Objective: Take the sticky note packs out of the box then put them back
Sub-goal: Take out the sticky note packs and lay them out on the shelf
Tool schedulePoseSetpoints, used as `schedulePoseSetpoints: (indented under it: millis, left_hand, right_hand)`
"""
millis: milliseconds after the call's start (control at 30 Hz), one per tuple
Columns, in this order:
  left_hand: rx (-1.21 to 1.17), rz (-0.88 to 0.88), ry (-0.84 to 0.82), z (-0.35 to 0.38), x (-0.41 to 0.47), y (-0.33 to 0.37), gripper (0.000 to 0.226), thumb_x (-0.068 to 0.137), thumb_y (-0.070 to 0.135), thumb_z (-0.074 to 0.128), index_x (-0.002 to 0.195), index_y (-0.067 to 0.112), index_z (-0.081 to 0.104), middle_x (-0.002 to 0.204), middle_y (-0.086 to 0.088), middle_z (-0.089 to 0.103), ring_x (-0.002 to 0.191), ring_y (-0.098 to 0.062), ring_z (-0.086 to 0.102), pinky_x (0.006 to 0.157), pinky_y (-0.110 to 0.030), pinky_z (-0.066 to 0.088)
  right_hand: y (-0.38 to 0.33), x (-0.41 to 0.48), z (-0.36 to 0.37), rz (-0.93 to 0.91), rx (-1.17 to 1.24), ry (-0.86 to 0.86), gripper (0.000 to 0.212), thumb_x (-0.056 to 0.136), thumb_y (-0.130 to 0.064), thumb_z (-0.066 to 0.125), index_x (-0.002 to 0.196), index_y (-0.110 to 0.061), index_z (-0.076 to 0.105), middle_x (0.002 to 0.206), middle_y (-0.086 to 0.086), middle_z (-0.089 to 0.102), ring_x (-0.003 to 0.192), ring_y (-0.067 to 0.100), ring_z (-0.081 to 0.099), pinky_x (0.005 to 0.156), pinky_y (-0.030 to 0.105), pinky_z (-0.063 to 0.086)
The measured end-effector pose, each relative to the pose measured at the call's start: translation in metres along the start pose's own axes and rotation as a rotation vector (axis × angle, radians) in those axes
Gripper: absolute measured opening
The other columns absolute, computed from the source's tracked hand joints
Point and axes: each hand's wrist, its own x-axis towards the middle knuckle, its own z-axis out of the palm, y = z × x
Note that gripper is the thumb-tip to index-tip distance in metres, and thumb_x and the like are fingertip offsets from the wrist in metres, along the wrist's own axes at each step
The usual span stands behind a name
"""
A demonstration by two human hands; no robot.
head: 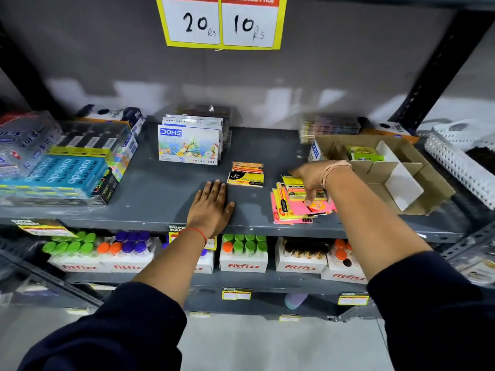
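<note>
Grey shelf (160, 194): I see left hand (210, 207) flat, fingers together, right hand (310, 178) with fingers spread on the heaped packs (292, 207) beside the box (417, 183), one stack (246, 174) apart, one green pack (364, 153) inside.

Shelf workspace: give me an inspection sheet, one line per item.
Surface: grey metal shelf, bare at its front middle.
Job's things: cardboard box with dividers, one green pack inside; pink and yellow sticky note packs piled beside it; a smaller stack apart, further left.
Clutter: Doms colour boxes, Apsara pencil packs.
Grippers: left hand flat on the shelf; right hand on the pile.
Cables: nothing seen.
Surroundings: price sign above, Fitfizz bottles below.
</note>
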Motion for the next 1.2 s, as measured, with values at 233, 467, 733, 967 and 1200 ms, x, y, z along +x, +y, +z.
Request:
schedulePoseSetpoints:
  millis: [233, 467, 733, 967, 1200]
  left_hand:
    - [-0.009, 0.015, 0.004, 0.0, -0.001, 0.001, 0.059, 0.099, 0.038, 0.023, 0.149, 0.01, 0.007, 0.161, -0.007, 0.004, 0.149, -0.023, 0.0, 0.121, -0.036, 0.002]
    - [0.012, 0.021, -0.052, -0.004, 0.0, 0.0, 0.061, 0.1, 0.04, 0.019, 0.149, 0.01, 0.0, 0.161, -0.006, -0.003, 0.149, -0.022, -0.006, 0.121, -0.034, -0.001]
    - [0.022, 0.033, 0.021, 0.003, 0.001, -0.003, 0.075, 0.083, 0.047, 0.007, 0.149, 0.012, 0.007, 0.161, -0.005, 0.005, 0.149, -0.021, 0.001, 0.121, -0.035, 0.002]
    - [0.005, 0.03, 0.02, 0.003, 0.003, -0.004, 0.06, 0.099, 0.04, 0.024, 0.149, 0.012, 0.007, 0.161, -0.005, 0.005, 0.149, -0.02, 0.0, 0.121, -0.035, 0.002]
    - [0.029, 0.02, 0.019, 0.001, 0.0, 0.0, 0.059, 0.099, 0.038, 0.023, 0.149, 0.01, 0.007, 0.161, -0.007, 0.004, 0.149, -0.022, 0.001, 0.121, -0.035, 0.002]
  right_hand:
    - [0.016, -0.005, -0.001, -0.09, 0.321, 0.142, 0.096, 0.07, -0.01, 0.08, 0.148, -0.01, 0.024, 0.153, 0.011, 0.034, 0.138, 0.029, 0.037, 0.111, 0.035, 0.034]
    - [0.017, 0.023, -0.017, -0.106, 0.434, 0.389, 0.069, 0.069, -0.016, 0.081, 0.126, -0.013, 0.041, 0.13, 0.016, 0.054, 0.11, 0.031, 0.054, 0.088, 0.033, 0.044]
    - [0.01, 0.061, -0.009, -0.044, 0.302, 0.217, 0.048, 0.078, -0.014, 0.073, 0.12, -0.009, 0.05, 0.124, 0.017, 0.057, 0.095, 0.027, 0.05, 0.079, 0.03, 0.038]
    - [0.013, 0.058, -0.011, -0.107, 0.26, 0.253, 0.035, 0.091, -0.013, 0.057, 0.125, -0.009, 0.06, 0.143, 0.01, 0.05, 0.129, 0.028, 0.047, 0.107, 0.031, 0.035]
    - [0.001, 0.002, -0.001, -0.062, -0.098, -0.028, 0.093, 0.067, -0.04, 0.079, 0.143, -0.008, 0.036, 0.145, 0.009, 0.045, 0.131, 0.03, 0.045, 0.108, 0.041, 0.04]
